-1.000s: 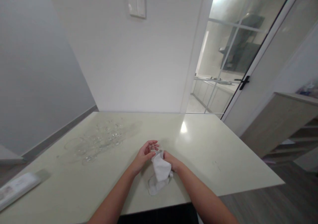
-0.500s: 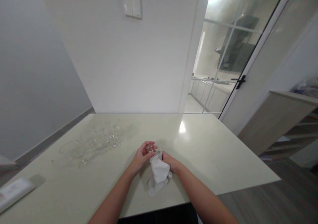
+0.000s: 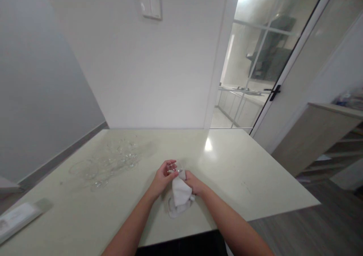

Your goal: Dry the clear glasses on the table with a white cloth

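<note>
Two hands are holding a clear vessel [image 3: 179,166] and a white cloth [image 3: 180,192] together above the near middle of the table [image 3: 244,169].
In the head view, the vessel is sitting between the hands, at the far end of the cloth; its long axis is too faint to tell. The left hand [image 3: 163,176] is curving half open around the vessel's left side, thumb apart from fingers, and appears to be the nearer hand to it. The right hand [image 3: 194,182] is bunching the cloth against the vessel's right side, its fingers mostly hidden, so how tightly they are closing I cannot tell. The cloth is hanging toward the near edge. Clear glassware [image 3: 124,158] is standing in a cluster farther left, well apart from both hands.
</note>
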`<state>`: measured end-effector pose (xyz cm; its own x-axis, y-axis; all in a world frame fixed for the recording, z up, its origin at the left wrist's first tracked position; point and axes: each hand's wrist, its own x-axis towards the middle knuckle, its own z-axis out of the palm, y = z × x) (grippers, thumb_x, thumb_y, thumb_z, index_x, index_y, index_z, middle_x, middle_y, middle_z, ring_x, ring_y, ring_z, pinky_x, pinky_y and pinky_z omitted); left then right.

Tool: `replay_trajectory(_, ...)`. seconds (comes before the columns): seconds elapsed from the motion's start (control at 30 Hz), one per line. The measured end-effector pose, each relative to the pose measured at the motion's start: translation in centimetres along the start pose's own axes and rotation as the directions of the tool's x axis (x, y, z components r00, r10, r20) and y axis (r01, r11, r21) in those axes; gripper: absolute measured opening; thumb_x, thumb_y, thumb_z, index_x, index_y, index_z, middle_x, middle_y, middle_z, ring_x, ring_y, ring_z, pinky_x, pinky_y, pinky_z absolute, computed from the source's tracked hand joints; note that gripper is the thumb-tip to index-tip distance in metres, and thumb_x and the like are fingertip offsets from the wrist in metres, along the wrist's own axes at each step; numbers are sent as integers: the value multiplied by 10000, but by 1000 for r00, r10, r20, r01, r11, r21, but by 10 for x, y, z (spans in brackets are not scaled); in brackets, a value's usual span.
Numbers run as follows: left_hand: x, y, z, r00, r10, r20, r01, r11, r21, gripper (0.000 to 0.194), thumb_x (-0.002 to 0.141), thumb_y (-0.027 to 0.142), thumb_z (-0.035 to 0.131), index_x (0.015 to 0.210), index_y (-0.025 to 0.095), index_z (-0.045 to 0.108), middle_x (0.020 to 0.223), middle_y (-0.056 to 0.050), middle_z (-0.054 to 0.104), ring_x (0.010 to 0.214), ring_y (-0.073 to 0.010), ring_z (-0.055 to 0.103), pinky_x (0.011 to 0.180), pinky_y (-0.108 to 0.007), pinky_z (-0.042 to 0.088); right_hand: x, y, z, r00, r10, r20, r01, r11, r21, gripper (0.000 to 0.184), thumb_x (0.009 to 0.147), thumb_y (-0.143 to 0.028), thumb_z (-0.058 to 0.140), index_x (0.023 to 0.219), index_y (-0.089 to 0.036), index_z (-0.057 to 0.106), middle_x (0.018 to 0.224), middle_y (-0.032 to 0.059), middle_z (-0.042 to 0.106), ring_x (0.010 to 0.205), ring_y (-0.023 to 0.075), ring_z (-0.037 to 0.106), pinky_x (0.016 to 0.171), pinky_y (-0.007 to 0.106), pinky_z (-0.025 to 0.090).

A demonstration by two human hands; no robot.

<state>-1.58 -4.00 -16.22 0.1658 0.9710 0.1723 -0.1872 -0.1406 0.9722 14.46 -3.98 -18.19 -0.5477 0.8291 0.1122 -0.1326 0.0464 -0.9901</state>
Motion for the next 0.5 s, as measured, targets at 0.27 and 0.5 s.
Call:
replay_trajectory(0.27, -3, 11, 2, 1000, -9, -26, 8, 999, -45, 486, 735, 384, 725, 1149, 179, 575, 1112, -100, 654, 948, -206, 625, 841, -316, 467, -1, 5, -4, 996, 64, -63, -60, 996, 72, 308, 693, -401, 718, 890, -169, 667, 713, -11, 657, 660, 128, 562, 644, 240, 436)
replay_trajectory(0.5, -1, 8, 1, 997, -40, -61, 34, 995, -93, 561, 671, 348, 780, 1163, 177, 572, 1026, -84, 667, 923, -202, 633, 838, -320, 477, -3, 6, 2, 993, 61, -99, -61, 998, 12, 243, 737, -384, 672, 848, -168, 657, 676, -19, 629, 593, 112, 513, 600, 242, 419)
